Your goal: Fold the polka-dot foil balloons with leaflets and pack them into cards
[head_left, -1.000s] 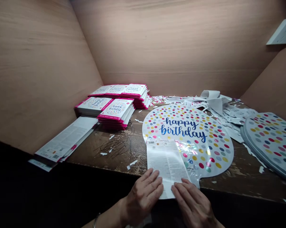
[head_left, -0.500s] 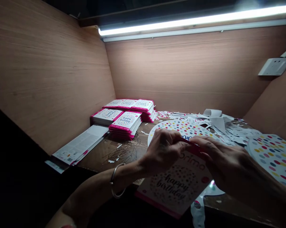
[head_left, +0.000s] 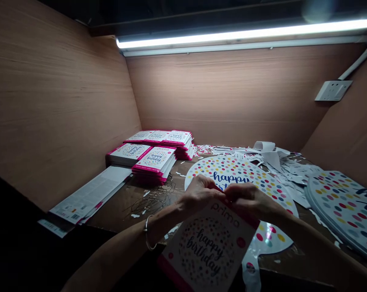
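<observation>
Both my hands pinch the upper, pink edge of a white "happy birthday" packet (head_left: 206,247) marked "prima", which hangs tilted in front of the table edge. My left hand (head_left: 200,190), with a bangle at the wrist, is closed on the edge's left part. Close beside it, my right hand (head_left: 247,198) is closed on the same edge. What the fingertips do there is partly hidden. Behind the hands a flat, dotted "happy birthday" foil balloon (head_left: 271,186) lies on the table, its tail (head_left: 251,269) hanging over the front edge.
Stacks of pink-edged packets (head_left: 154,158) stand at the back left. Printed card sleeves (head_left: 92,194) lie at the left edge. Dark threads (head_left: 159,196) and paper scraps are scattered about. Peeled white strips (head_left: 273,154) and a pile of flat balloons (head_left: 344,202) are at the right.
The packet was lying back side up on the balloon under both hands. It has been lifted and turned front side out, and my fingers have closed on its top edge. The view tilted up.
</observation>
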{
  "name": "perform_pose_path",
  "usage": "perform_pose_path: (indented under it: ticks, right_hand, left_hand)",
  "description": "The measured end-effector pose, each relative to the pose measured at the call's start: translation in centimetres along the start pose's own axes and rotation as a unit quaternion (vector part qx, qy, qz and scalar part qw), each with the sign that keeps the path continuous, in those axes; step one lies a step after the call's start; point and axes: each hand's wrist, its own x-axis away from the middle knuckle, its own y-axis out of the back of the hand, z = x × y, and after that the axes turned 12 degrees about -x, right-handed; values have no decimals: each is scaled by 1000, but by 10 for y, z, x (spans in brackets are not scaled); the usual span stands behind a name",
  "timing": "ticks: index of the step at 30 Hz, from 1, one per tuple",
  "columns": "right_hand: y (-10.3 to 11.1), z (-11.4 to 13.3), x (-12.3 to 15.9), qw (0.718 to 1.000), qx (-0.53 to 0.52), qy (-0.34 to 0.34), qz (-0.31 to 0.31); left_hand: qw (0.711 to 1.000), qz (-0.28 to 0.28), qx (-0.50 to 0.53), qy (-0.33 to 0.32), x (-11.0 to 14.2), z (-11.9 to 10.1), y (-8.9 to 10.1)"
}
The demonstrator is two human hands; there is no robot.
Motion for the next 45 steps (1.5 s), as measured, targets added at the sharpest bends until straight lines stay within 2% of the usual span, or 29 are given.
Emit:
perform_pose_path:
  ticks: [3, 5, 9, 15, 18, 21, 23, 26, 28, 30, 32, 34, 36, 38, 40, 42, 43, 44, 45]
  right_hand:
    - [8, -7, 2, 970, -210, -120, 25]
    - [11, -12, 4, 950, -273, -146, 38]
    - [9, -22, 8, 937, -315, -134, 72]
    - [-3, -35, 9, 937, -329, -116, -6]
    - [-5, -37, 10, 938, -330, -106, -3]
    - [-4, -37, 10, 948, -304, -95, 31]
    - [-3, -38, 8, 964, -250, -80, 37]
    - [-4, -41, 8, 999, -40, -31, 2]
    - [-5, -43, 11, 996, 84, -22, 25]
    - [-3, -45, 17, 992, 108, -27, 65]
    - [0, -46, 25, 995, 49, -31, 79]
    - [3, -48, 32, 994, -66, -59, 61]
    - [3, -55, 36, 978, -181, -96, 45]
    - [-2, -65, 37, 969, -221, -111, 16]
    - [-8, -76, 34, 971, -198, -129, -16]
    - [-8, -86, 28, 961, -197, -166, -98]
    - [-6, -90, 24, 947, -217, -184, -150]
    - [-2, -94, 20, 928, -249, -193, -201]
    - [4, -96, 16, 906, -286, -190, -248]
  left_hand:
    - [999, 24, 37, 19, 1, 6, 1]
    - [997, 31, 54, 34, 2, 10, 0]
    - [998, 27, 35, 45, 1, 19, -1]
    - [994, 24, 79, 70, 3, 22, -5]
    - [988, 35, 119, 92, 8, 20, -8]
    - [983, 56, 142, 97, 12, 21, -10]
    - [982, 61, 149, 98, 14, 22, -11]
    - [979, 63, 160, 107, 16, 24, -10]
    - [977, 57, 175, 106, 18, 25, -7]
    - [975, 37, 197, 96, 18, 26, 0]
    - [973, 1, 217, 81, 18, 29, 7]
    - [970, -46, 228, 73, 14, 34, 12]
    - [965, -89, 238, 67, 8, 41, 15]
    - [963, -108, 237, 68, 0, 46, 15]
    - [974, -121, 181, 56, -3, 47, 15]
    - [987, -159, 26, -3, 2, 44, 14]
    - [979, -180, -83, -56, 8, 42, 14]
    - [952, -193, -201, -123, 16, 40, 12]
    - [908, -192, -318, -194, 25, 40, 9]
